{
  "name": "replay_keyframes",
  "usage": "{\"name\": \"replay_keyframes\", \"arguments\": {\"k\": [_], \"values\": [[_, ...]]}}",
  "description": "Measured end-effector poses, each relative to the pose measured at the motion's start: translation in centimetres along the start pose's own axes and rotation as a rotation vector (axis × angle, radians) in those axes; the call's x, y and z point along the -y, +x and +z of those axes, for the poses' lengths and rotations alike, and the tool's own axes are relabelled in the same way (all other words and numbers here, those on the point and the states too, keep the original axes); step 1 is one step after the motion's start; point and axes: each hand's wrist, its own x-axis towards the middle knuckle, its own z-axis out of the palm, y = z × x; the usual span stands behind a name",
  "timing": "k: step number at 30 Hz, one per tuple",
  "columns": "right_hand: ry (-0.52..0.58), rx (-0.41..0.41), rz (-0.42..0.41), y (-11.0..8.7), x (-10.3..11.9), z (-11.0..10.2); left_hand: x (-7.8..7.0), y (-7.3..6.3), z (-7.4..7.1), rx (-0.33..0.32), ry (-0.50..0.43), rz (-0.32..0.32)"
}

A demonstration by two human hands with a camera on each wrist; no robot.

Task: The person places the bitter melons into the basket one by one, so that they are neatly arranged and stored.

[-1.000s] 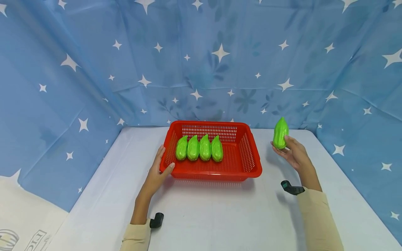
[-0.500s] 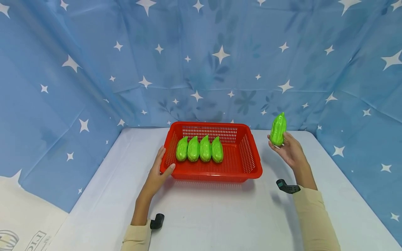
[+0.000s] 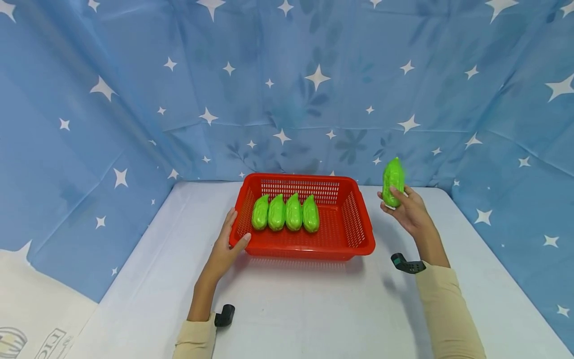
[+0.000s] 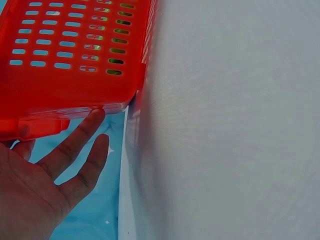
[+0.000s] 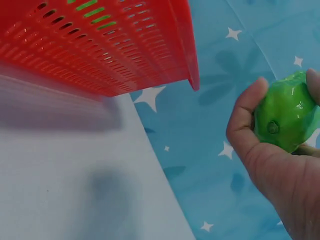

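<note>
My right hand (image 3: 410, 212) holds a glossy green ribbed gourd (image 3: 392, 180) above the table, right of the red basket (image 3: 305, 248). Its pointed tip faces up, and the thumb lies across its lower part. From the right wrist view, the gourd's blunt end (image 5: 280, 120) shows between thumb and fingers. Several like gourds (image 3: 285, 213) lie side by side in the basket's left and middle part, tips toward the back. My left hand (image 3: 221, 253) rests at the basket's left end with fingers spread. In the left wrist view, a fingertip (image 4: 96, 116) touches the basket.
A white-covered table (image 3: 287, 309) lies under the basket. Behind it and at both sides hangs a blue curtain (image 3: 287, 99) with white stars. The basket's right part (image 3: 329, 224) shows its bare slotted floor. A small dark camera sits on each wrist.
My right hand has moved a little left and up with the gourd, and its thumb now shows across the gourd's front. The left hand and basket stay in place.
</note>
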Motion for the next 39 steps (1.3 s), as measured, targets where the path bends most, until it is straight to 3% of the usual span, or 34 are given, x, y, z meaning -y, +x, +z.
{"name": "replay_keyframes", "arguments": {"k": [4,12,25,39], "values": [[-0.15,0.04,-0.022,0.0,0.5,1.0,-0.1,0.1,0.0,0.006,0.008,-0.004],[-0.406,0.005,-0.005,0.4,1.0,2.5,-0.2,0.1,0.0,0.009,-0.002,-0.003],[-0.524,0.055,0.092,1.7,0.0,4.8,-0.3,0.2,0.1,0.008,0.001,-0.007],[-0.663,0.115,0.22,2.5,0.8,7.5,0.0,0.1,0.1,0.002,-0.006,-0.005]]}}
